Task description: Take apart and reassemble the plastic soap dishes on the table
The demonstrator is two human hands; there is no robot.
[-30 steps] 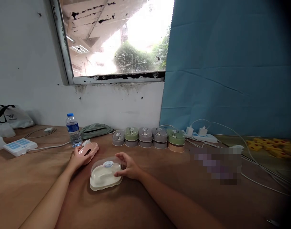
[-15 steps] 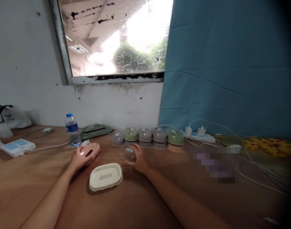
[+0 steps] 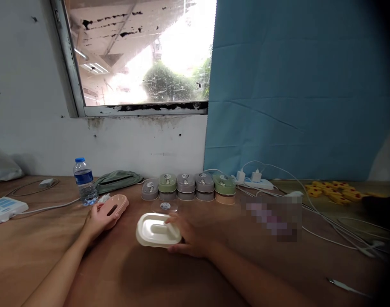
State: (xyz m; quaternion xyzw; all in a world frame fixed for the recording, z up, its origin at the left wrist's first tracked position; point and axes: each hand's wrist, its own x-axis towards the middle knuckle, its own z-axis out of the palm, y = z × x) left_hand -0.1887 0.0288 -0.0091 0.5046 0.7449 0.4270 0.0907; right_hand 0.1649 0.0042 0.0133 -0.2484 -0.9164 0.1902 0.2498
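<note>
My left hand (image 3: 100, 221) grips a pink oval plastic piece (image 3: 120, 206) with a long slot in it, tilted near the water bottle. In my right hand (image 3: 188, 238) is a cream oval soap dish tray (image 3: 153, 230) with a raised bar along its middle; thumb and fingers pinch its right end, and it is lifted off the table with a shadow below. Just behind it lies a clear plastic lid (image 3: 165, 206) with a round label. Further back, several grey and green oval boxes (image 3: 186, 182) stand in a row, most of them stacked in pairs.
A water bottle (image 3: 85, 181) and a green pouch (image 3: 118, 181) stand along the wall at left. White power strips (image 3: 7, 209), chargers and cables (image 3: 329, 226) run over both sides. Yellow pieces (image 3: 335, 191) lie at far right, near a blurred-out patch (image 3: 271, 217).
My right hand has come from the clear lid to the cream tray, taken hold of its right end and raised it. The left hand keeps the pink piece. The view has shifted right.
</note>
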